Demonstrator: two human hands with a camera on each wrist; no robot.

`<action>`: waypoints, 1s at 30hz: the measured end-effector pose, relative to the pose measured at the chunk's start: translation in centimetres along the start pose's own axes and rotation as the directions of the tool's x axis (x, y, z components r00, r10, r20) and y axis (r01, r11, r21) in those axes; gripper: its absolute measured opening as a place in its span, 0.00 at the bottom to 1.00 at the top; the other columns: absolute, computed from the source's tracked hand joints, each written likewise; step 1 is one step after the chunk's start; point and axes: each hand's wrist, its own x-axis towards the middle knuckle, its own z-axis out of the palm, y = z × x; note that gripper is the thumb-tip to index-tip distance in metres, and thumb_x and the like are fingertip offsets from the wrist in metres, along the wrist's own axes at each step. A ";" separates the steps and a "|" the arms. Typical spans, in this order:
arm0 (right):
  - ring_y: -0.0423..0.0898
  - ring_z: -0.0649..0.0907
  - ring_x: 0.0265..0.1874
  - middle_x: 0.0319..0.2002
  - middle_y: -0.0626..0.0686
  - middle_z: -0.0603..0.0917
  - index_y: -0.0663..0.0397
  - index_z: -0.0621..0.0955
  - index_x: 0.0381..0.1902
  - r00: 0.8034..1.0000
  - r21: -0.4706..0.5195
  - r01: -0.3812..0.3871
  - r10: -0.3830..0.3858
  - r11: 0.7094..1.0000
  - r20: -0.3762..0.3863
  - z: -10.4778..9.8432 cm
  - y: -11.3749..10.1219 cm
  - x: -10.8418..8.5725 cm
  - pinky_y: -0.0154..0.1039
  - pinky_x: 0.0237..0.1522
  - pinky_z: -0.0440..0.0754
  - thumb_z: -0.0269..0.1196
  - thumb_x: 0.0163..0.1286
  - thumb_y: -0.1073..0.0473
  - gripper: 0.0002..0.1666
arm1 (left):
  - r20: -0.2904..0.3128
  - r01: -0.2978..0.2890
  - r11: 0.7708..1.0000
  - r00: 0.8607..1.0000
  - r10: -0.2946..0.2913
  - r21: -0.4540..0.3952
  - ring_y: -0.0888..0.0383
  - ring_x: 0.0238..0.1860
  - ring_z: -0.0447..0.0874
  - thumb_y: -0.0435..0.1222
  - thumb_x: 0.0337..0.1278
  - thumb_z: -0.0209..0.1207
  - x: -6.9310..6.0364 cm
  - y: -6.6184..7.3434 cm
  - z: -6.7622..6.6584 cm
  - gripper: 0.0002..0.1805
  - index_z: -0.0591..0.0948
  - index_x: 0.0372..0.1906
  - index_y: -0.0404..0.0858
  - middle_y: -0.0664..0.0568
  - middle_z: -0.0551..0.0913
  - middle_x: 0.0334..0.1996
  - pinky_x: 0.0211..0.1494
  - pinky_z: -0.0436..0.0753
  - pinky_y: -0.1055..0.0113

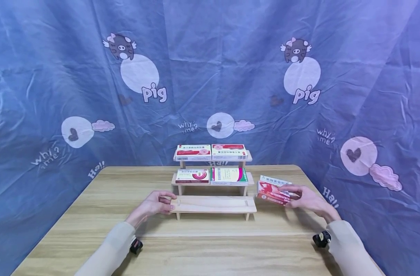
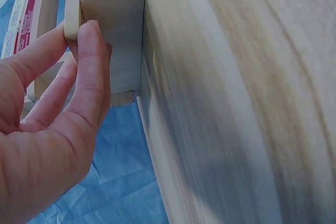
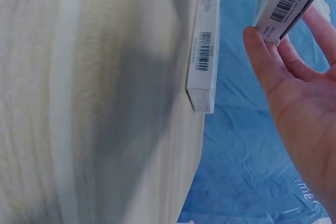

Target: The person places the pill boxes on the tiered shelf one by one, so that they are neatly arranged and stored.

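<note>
My left hand (image 1: 154, 204) pinches the left end of the lowest step of a three-tier wooden display stand (image 1: 213, 204); in the left wrist view its thumb and fingers close on the board's end. On the right, my right hand (image 1: 305, 200) grips a red and white medicine box (image 1: 273, 192), held tilted and raised off the table. Behind it in the head view is a white medicine box with blue lettering (image 1: 270, 179). A white box with a barcode (image 3: 202, 51) lies on the table in the right wrist view, apart from the held box (image 3: 286, 6).
Two red and white boxes (image 1: 193, 152) lie side by side on the top step. The middle step carries a maroon and white box (image 1: 192, 176) and a green and white box (image 1: 228, 175). A blue printed curtain (image 1: 210, 76) hangs behind the wooden table (image 1: 210, 253).
</note>
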 end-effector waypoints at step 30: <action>0.35 0.81 0.55 0.63 0.72 0.70 0.70 0.75 0.61 0.961 0.182 0.080 -0.124 0.980 0.245 2.5 -2.0 1.0 0.28 0.55 0.80 0.69 0.55 0.69 0.34 | 0.004 -0.008 1.000 1.000 0.008 0.006 0.57 0.31 0.84 0.22 0.52 0.63 0.1 -0.2 -0.1 0.24 0.75 0.56 0.23 0.43 0.82 0.36 0.40 0.89 0.62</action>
